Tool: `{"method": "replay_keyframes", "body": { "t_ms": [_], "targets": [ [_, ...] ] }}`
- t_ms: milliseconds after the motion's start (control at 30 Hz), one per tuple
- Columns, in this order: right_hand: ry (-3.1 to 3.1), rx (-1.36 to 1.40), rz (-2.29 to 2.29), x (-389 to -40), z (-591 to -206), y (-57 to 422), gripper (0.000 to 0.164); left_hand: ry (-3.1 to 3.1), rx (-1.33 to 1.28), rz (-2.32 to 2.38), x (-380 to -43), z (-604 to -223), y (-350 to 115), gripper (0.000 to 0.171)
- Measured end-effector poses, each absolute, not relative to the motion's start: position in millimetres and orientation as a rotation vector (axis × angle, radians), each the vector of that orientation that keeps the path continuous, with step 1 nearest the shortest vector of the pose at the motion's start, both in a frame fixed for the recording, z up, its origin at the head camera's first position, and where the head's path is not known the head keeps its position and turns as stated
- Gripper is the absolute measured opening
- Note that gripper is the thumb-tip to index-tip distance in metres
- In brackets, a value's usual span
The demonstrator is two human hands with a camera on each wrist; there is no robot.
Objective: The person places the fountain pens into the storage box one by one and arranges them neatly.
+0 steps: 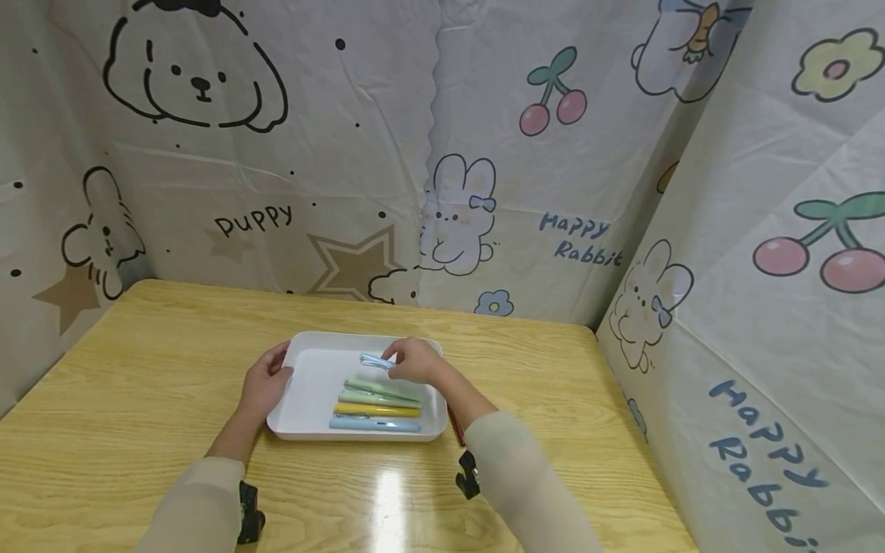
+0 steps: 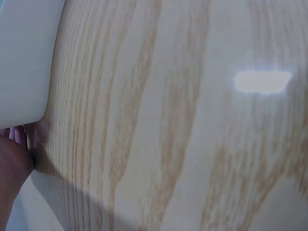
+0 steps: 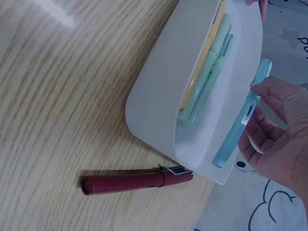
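Note:
Over the back right part of the white tray (image 1: 304, 399), my right hand (image 1: 415, 361) pinches a light blue pen (image 3: 238, 122) between thumb and fingers. The right wrist view shows this pen slanted, its lower end near the tray's wall. My left hand (image 1: 266, 380) grips the tray's left side, thumb at the rim; its fingers are partly hidden by the tray in the left wrist view. Inside the tray two light green pens (image 3: 209, 79), a yellow pen (image 1: 376, 410) and another light blue pen (image 1: 373, 423) lie side by side.
A dark red pen (image 3: 139, 183) with a metal clip lies on the wooden table (image 1: 173, 369), just right of the tray. Printed cloth (image 1: 346, 153) hangs along the table's back and sides.

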State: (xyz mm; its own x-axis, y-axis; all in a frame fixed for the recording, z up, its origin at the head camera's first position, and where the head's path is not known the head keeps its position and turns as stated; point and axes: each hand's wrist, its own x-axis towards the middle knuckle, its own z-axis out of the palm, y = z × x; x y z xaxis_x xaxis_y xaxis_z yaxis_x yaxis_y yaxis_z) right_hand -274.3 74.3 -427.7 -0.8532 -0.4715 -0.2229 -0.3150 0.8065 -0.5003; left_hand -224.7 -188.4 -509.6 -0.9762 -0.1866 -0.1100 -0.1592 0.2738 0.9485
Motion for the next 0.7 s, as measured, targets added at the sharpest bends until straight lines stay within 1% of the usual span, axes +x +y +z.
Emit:
{"method": "replay_keyframes", "body": {
  "t_ms": [700],
  "targets": [
    [2.651, -0.583, -0.686, -272.5, -439.6, 66.0, 0.026, -2.472, 0.326, -1.831, -224.5, -509.7, -187.8, 0.052]
  ]
}}
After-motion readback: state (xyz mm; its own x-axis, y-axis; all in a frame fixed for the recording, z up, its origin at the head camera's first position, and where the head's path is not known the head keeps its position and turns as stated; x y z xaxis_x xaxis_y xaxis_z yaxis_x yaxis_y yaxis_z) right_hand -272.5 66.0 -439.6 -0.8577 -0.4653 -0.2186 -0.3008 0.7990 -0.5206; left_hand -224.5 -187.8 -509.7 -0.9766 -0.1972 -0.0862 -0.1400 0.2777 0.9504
